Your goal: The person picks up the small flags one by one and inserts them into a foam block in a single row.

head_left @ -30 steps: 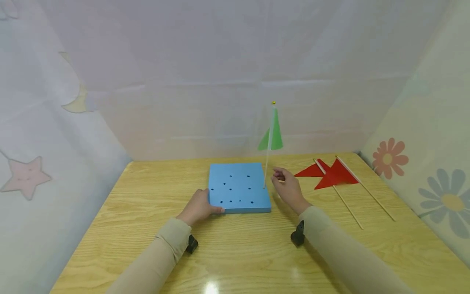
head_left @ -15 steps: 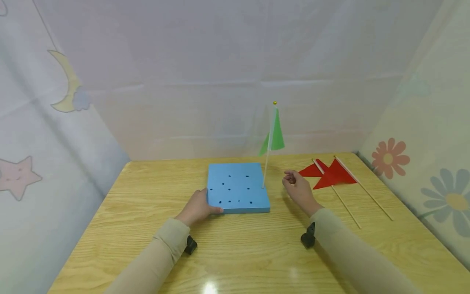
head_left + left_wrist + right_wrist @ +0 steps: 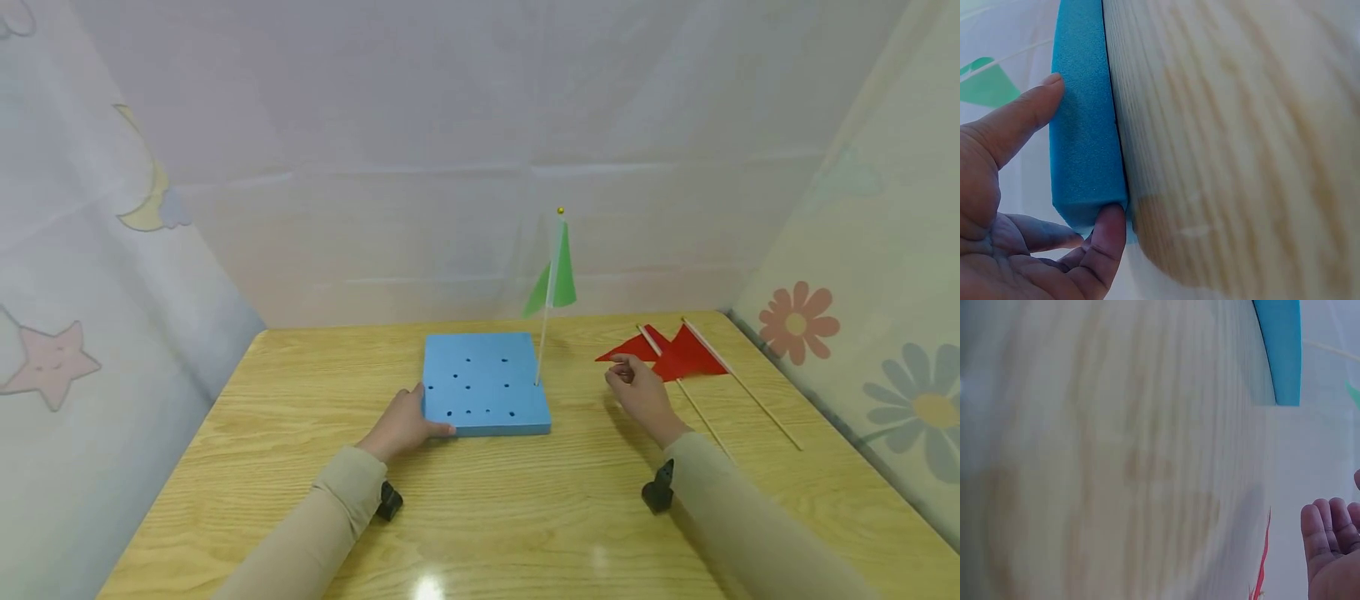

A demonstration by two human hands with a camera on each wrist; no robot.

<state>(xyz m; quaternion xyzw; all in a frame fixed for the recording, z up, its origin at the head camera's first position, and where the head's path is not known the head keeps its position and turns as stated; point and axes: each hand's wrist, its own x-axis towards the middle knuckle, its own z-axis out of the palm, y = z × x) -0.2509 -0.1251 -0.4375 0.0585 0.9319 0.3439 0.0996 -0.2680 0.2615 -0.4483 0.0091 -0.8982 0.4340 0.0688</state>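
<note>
Grips the blue board [image 3: 487, 397], flat on the table [image 3: 525, 508], by its near left corner with the left hand [image 3: 400, 423]. Holds the right hand [image 3: 643, 396] loosely curled and empty near the red flags [image 3: 690, 354]. Shows a green flag [image 3: 563, 279] standing in a right-side hole [image 3: 536, 384].

wood-grain table [image 3: 525, 517], pale creased backdrop [image 3: 450, 100], pink star [image 3: 54, 360], yellow moon [image 3: 152, 204], red flower [image 3: 798, 323], grey flower [image 3: 933, 410], light glare [image 3: 429, 588]
</note>
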